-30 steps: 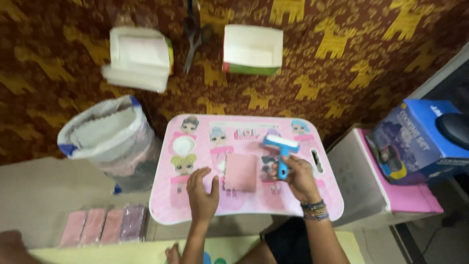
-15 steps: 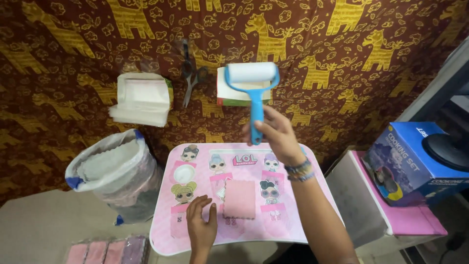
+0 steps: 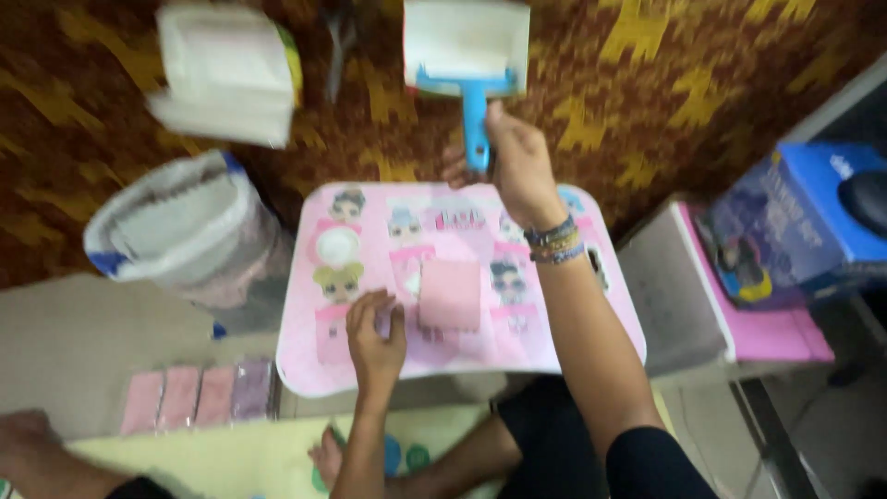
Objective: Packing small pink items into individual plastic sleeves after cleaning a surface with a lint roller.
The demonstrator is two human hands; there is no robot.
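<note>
A person sits on the floor at a small pink counter [image 3: 591,351] printed with cartoon dolls, seen from a head camera looking down.

The right hand [image 3: 517,162] reaches forward past the counter's far edge, its grip wrapped around the blue handle of a roller [image 3: 467,65] with a white drum. The roller is held out over a white box [image 3: 471,28] that stands on the carpet beyond the counter. The left hand [image 3: 374,337] rests on the near part of the counter, fingers pressed down and loosely spread, holding nothing, just beside a pink cloth [image 3: 450,294] lying flat in the middle.

Risks, as a judgement: the picture is blurred by motion, so the far reach looks hurried; the roller could knock the box, or slip from the closed fingers. The cloth is not pinned, so a nudge from the left hand could skew it.

The carpet [image 3: 647,102] is dark red with yellow animal shapes. To the left stand a white sack [image 3: 176,231] and, further off, a pale stack [image 3: 222,74] of folded material. Pink packets [image 3: 199,397] lie in a row near the left. On the right are a white and pink case [image 3: 711,305] and a blue box [image 3: 795,222]. Another person's hand [image 3: 23,444] shows at the bottom left corner.
</note>
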